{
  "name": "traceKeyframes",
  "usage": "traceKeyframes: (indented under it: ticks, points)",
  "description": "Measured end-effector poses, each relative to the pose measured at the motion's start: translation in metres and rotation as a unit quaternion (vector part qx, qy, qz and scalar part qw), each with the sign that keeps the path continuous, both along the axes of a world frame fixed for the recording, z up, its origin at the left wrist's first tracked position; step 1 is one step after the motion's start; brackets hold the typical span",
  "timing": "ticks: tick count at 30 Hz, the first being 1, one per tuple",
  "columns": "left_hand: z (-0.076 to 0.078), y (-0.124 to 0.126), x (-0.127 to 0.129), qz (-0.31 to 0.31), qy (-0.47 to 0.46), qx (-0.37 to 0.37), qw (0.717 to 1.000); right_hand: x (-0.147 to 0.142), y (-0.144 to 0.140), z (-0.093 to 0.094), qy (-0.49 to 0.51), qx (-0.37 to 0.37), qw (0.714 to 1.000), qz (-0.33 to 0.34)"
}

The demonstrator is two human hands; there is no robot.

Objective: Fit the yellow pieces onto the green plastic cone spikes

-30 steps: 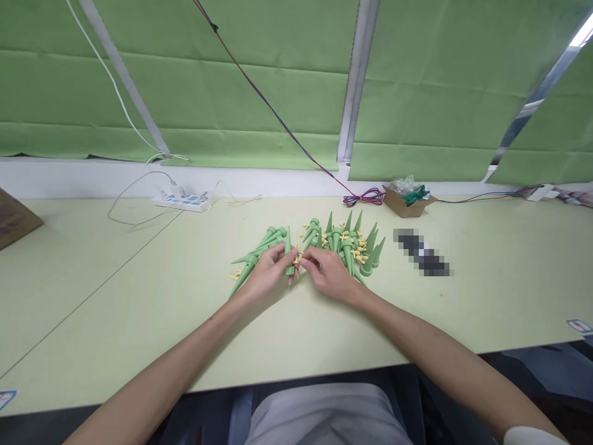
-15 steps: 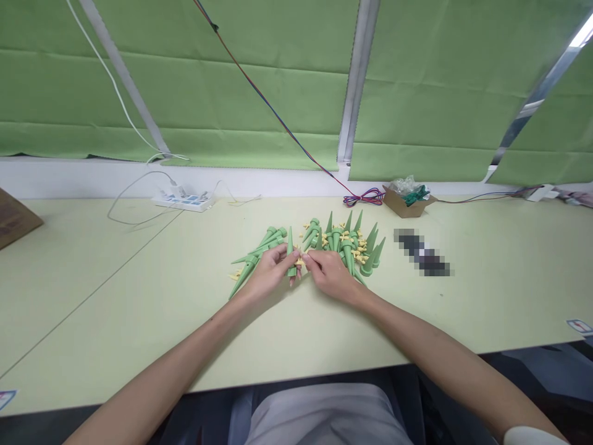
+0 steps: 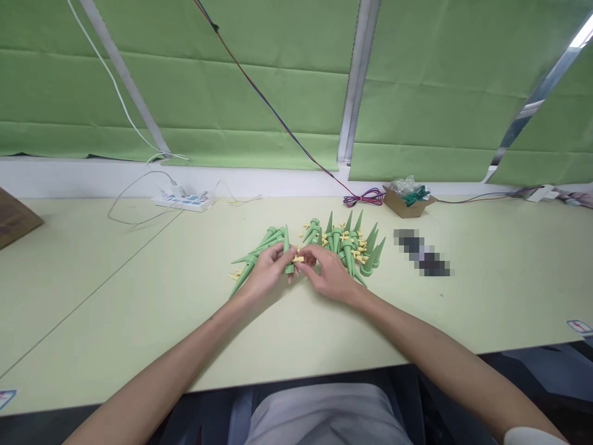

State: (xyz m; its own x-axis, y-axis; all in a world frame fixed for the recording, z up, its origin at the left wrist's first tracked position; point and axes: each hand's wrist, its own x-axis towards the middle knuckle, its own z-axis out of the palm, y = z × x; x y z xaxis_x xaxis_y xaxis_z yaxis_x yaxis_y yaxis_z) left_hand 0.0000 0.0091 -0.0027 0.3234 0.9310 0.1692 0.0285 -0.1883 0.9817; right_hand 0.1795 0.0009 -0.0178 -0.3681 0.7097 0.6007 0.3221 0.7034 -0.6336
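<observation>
My left hand (image 3: 267, 270) grips a green cone-shaped spike (image 3: 286, 248), point up, just above the pale green table (image 3: 139, 296). My right hand (image 3: 328, 272) pinches a small yellow piece (image 3: 299, 259) against the side of that spike. Behind my left hand lies a heap of green spikes (image 3: 259, 250) on their sides. Behind my right hand a second heap of green spikes (image 3: 354, 244) is mixed with several small yellow pieces.
A white power strip (image 3: 184, 200) with cables lies at the back left. A small cardboard tray (image 3: 406, 199) with green and clear bits stands at the back right beside coiled wires (image 3: 364, 198). A brown box corner (image 3: 13, 219) is at far left. Green blinds hang behind.
The spike in my left hand has tilted slightly left, and my right hand's fingers have shifted the yellow piece against it. Both arms stay in place.
</observation>
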Motion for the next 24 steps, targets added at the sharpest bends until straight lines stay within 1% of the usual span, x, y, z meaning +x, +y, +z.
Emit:
traceKeyframes:
  ticks: [9, 15, 20, 24]
  points:
    - [0.001, -0.001, 0.0, -0.012, 0.003, -0.005, 1.0, 0.0, -0.001, 0.003, -0.004, -0.025, 1.0, 0.004]
    - [0.004, -0.003, 0.001, -0.014, 0.013, -0.003, 1.0, 0.0, -0.001, 0.003, -0.022, -0.01, 1.0, -0.008]
    - [0.007, -0.004, 0.003, -0.017, 0.01, -0.01, 1.0, 0.0, 0.001, 0.002, -0.033, 0.016, 0.999, -0.022]
    - [0.01, -0.007, 0.006, -0.018, 0.006, -0.017, 1.0, 0.001, 0.002, 0.0, -0.05, 0.01, 0.998, -0.033]
